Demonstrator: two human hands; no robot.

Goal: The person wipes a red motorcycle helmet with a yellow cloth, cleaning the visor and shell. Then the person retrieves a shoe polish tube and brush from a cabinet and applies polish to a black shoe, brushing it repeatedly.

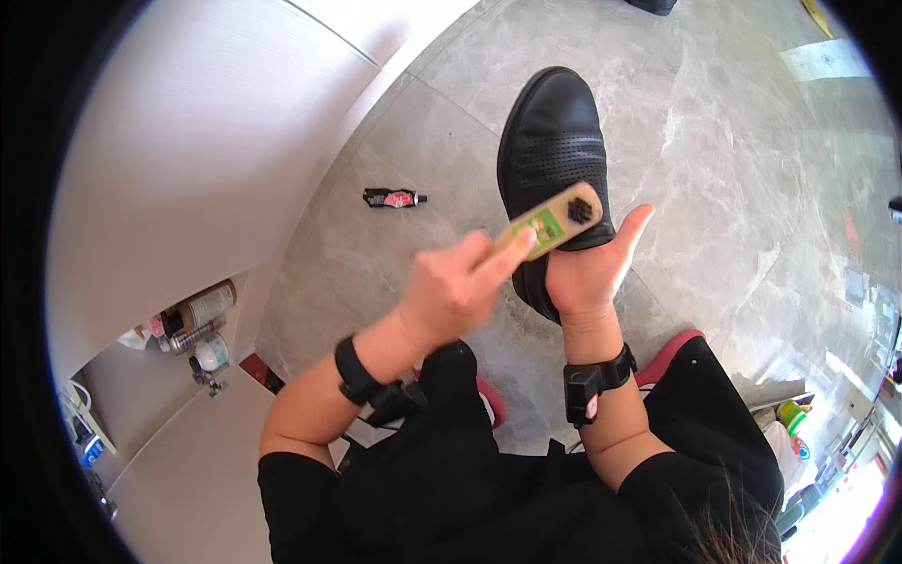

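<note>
My left hand (pixel 454 285) grips a brush with a pale wooden back (pixel 584 199), which has a green label and a black mark. The brush slants over the opening of a black leather shoe (pixel 557 120), its bristles hidden from view. My right hand (pixel 588 275) holds that shoe from inside, palm up; its fingers are out of sight in the shoe, while the thumb sticks out to the right. The shoe's toe points away from me, and perforations cross its upper. To the left, a small black and red tube (pixel 394 198) with a black cap lies on the floor.
A white cabinet panel (pixel 211 141) stands at the left. Below it an open compartment holds several bottles (pixel 210 303). Part of a dark object (pixel 654 5) shows at the top edge. My pink shoes (pixel 675 352) rest on grey tile; assorted items (pixel 789 423) stand at the lower right.
</note>
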